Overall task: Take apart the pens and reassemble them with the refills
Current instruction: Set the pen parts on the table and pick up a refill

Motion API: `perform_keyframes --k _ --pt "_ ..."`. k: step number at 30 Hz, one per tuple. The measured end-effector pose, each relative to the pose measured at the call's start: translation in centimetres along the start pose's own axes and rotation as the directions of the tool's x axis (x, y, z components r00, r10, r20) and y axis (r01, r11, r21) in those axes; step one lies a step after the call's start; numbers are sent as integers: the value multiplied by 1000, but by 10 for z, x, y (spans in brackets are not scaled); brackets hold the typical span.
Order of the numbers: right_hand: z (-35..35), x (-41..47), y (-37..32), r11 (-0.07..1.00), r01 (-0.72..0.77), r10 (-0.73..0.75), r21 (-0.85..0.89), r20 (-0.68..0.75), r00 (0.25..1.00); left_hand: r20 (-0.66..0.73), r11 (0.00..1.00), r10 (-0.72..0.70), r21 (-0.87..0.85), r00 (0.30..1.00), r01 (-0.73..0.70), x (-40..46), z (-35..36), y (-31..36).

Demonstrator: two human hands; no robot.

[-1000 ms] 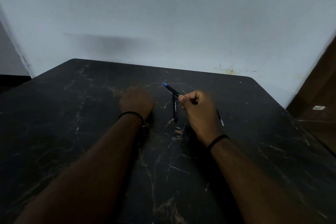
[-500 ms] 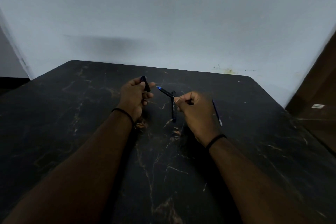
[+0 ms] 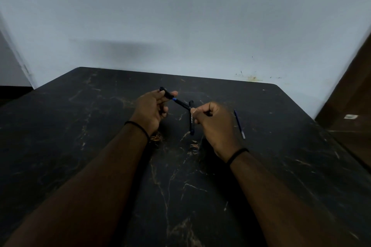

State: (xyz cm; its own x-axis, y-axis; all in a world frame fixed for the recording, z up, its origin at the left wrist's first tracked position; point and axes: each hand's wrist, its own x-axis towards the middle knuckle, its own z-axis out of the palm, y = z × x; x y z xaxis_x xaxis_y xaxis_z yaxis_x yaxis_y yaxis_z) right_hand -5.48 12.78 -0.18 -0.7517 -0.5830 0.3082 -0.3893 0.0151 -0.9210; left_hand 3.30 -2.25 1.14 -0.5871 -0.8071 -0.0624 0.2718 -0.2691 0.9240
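Observation:
My right hand (image 3: 214,124) grips a black pen barrel (image 3: 183,104) whose blue tip points up and left. My left hand (image 3: 151,108) pinches a short black pen cap (image 3: 165,93) between thumb and fingers, its open end right at the blue tip. Both hands hover just above the black marble table (image 3: 100,126). A second black pen (image 3: 191,119) lies on the table between my hands, partly behind my right fingers. A thin blue refill (image 3: 239,124) lies on the table to the right of my right hand.
The table's back edge meets a pale wall (image 3: 180,26). A brown wooden surface (image 3: 349,110) stands past the table's right edge. A black band circles each wrist.
My left hand lifted off the table holding the cap and moved right. The barrel's blue tip and the cap have closed together until they meet.

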Motion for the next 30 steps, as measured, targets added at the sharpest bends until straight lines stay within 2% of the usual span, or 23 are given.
perform_keyframes --k 7,11,20,30 --pt "0 3 2 999 9 -8 32 -52 999 102 997 76 0 992 -76 -1 4 -4" --pt "1 5 2 999 1 2 46 -76 997 163 991 101 74 982 -114 -1 6 -6" --pt "0 4 1 999 35 -33 15 -82 996 88 982 129 125 988 -139 -3 11 -11" --pt "-1 5 1 999 -17 20 32 -65 998 120 979 156 111 981 -169 -7 11 -12"
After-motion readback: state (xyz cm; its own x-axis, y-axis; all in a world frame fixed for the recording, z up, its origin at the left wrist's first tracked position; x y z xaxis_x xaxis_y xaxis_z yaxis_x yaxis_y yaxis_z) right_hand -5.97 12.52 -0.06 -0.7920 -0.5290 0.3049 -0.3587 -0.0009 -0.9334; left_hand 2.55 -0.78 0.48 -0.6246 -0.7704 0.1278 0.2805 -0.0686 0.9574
